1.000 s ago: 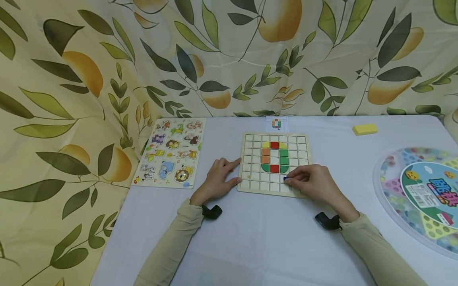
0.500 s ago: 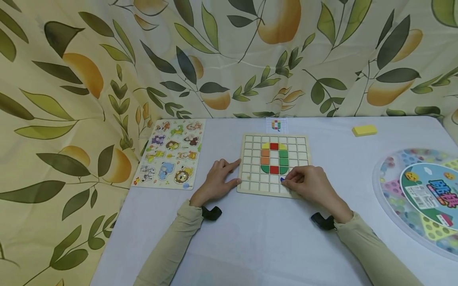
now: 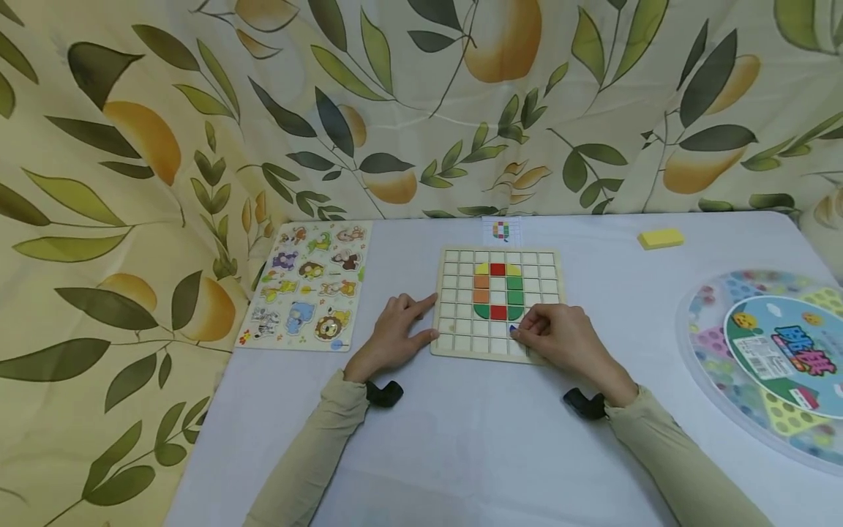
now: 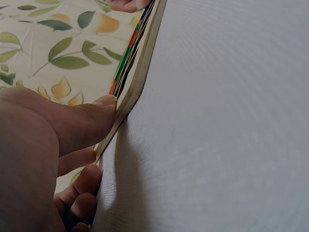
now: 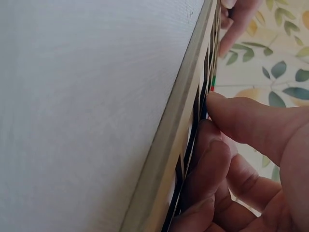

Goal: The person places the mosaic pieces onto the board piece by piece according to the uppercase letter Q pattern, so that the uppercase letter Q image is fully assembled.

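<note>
A square wooden grid board (image 3: 454, 340) lies on the white table, with red, yellow, orange and green tiles (image 3: 515, 290) set in a ring on it. Just below the ring's lower right corner, my right hand (image 3: 560, 337) pinches a small blue tile (image 3: 512, 329) between thumb and fingertips, low over the grid. Most of that tile is hidden by the fingers. At the board's left edge my left hand (image 3: 391, 333) touches the frame with extended index finger and thumb. In the left wrist view, the thumb (image 4: 99, 118) rests against the board's corner.
A pattern card (image 3: 502, 231) showing a similar coloured ring lies behind the board. An animal puzzle board (image 3: 309, 296) is on the left. On the right are a yellow block (image 3: 661, 238) and a round, clear-rimmed game box (image 3: 767, 351). A fruit-print cloth (image 3: 448, 110) hangs behind.
My right hand has shifted slightly left across the grid with the blue tile, which has turned a little. My left hand stays at the board's edge. The head view has shifted slightly.
</note>
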### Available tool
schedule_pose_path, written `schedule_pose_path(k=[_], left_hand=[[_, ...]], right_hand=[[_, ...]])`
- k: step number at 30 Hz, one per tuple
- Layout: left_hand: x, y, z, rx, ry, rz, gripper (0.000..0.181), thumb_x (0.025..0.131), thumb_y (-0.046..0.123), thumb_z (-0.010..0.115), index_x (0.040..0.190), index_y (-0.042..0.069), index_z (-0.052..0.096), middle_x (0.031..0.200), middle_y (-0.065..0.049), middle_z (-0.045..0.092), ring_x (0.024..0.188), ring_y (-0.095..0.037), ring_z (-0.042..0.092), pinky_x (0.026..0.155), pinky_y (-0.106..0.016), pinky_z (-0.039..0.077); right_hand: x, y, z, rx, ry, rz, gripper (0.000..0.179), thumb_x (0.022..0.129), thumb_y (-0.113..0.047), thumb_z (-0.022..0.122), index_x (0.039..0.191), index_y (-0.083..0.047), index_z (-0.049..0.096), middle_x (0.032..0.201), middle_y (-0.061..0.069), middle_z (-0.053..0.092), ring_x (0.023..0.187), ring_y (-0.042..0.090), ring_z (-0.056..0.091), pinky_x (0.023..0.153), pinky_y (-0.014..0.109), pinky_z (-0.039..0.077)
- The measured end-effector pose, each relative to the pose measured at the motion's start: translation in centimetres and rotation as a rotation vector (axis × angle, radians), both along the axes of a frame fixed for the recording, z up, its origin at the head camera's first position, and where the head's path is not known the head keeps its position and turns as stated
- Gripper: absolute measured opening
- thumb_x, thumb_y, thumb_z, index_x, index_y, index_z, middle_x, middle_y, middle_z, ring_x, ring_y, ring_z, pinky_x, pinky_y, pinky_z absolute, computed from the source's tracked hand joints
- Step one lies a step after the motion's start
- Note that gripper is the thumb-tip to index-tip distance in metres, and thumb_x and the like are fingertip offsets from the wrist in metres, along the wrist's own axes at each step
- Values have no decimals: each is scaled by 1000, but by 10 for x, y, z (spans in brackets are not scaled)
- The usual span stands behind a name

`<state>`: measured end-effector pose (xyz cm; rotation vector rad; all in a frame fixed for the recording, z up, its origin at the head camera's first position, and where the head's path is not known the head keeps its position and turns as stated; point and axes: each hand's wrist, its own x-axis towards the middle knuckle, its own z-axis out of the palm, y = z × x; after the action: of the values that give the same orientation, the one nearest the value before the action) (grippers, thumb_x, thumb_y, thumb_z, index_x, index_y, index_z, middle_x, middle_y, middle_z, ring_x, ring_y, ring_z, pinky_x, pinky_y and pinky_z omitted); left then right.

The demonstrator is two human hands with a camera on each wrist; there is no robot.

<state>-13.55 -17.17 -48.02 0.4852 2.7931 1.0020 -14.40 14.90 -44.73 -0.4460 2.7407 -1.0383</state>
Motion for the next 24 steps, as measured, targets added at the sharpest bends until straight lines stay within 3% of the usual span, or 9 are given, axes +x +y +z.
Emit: schedule_pose_path(k=[24], left_hand=[[-5,-1,-5,6,0,-7,67,101,27,74,161,12,48,101,-5,48,92,-17,33,82,-30,28]], right_hand=[[-4,3,-1,-11,-37,51,12,96,-23,80,95,-11,78,76,-3,68,68,13,59,62,25,44]])
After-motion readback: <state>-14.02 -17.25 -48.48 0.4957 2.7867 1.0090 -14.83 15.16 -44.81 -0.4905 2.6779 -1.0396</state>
